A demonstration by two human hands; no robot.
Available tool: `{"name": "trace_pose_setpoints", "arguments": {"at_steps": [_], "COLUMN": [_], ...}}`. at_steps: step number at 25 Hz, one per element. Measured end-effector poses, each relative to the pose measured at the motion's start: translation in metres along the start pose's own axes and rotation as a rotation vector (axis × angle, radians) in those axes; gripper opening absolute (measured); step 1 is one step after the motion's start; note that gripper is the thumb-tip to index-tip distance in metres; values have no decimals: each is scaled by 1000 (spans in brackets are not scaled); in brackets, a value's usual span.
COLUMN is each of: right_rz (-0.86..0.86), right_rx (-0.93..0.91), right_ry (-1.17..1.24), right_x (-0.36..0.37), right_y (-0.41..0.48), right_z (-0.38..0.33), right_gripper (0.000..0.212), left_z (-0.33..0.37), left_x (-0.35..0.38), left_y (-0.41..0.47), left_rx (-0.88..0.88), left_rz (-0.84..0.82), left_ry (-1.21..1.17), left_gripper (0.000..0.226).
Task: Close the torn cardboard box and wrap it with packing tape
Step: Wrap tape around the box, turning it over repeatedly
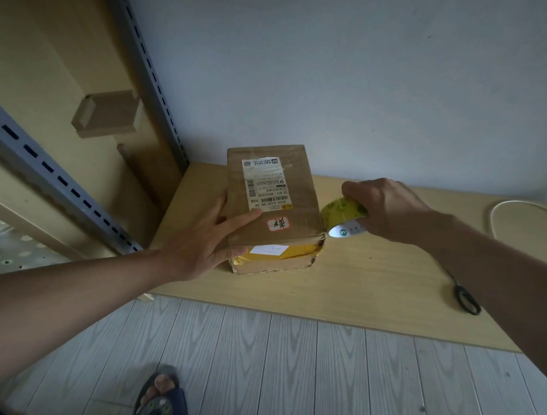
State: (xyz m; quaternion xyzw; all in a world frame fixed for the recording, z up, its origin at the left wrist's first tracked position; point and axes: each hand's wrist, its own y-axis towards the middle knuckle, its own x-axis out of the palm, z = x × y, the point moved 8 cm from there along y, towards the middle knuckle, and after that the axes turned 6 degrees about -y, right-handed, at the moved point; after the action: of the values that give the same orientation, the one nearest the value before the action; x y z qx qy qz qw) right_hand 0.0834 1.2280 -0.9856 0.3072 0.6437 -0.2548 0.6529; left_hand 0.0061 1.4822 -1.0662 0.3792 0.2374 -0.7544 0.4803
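Under both hands a pale wooden table (356, 283) is seen, carrying the whole job. Beneath the left hand's fingertips the cardboard box (275, 207) lies flat, flaps shut, its near edge torn and ragged, with a band of yellow tape already showing across the near face. The left hand (201, 245) is spread open and pressed flat on the lid and the box's left edge; nothing is grasped, the box is only held down. The right hand (388, 209) is closed around the tape roll (344, 210), which is held just beside the box's right near corner; a run of tape appears to be drawn from the corner to the roll, though contact cannot be confirmed. Well to the outer side of the right forearm a pair of scissors (467, 299) lies untouched near the table's front edge.

Risks, as judged:
- Box may be dragged or spun toward the roll if pull exceeds the flat hand's pressure.
- Tape may be creased or stuck to itself if tension is slackened.
- Torn edge may be peeled further if the strip is laid crooked and lifted again.
- Scissors could be knocked off by the right elbow.
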Motion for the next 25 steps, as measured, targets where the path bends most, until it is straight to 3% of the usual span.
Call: {"name": "trace_pose_setpoints", "arguments": {"at_steps": [5,9,16,22,25], "right_rz": [-104,-21,63,-8,-10], "right_rx": [73,34,-30,144,200], "right_ry": [19,20,13,125,165], "right_x": [29,30,24,37,45], "right_y": [-4,-5,-8,-8,-9], "right_z": [3,5,7,19,19], "right_gripper": [26,25,21,24,19], "left_z": [6,14,17,23,41], "left_x": [-2,-12,-5,-6,5], "left_y": [-2,2,3,7,30], "left_rx": [8,120,184,155,54], "left_rz": [-9,133,101,8,-173], "left_ry": [59,347,362,466,495], "left_gripper": [56,58,58,59,70]}}
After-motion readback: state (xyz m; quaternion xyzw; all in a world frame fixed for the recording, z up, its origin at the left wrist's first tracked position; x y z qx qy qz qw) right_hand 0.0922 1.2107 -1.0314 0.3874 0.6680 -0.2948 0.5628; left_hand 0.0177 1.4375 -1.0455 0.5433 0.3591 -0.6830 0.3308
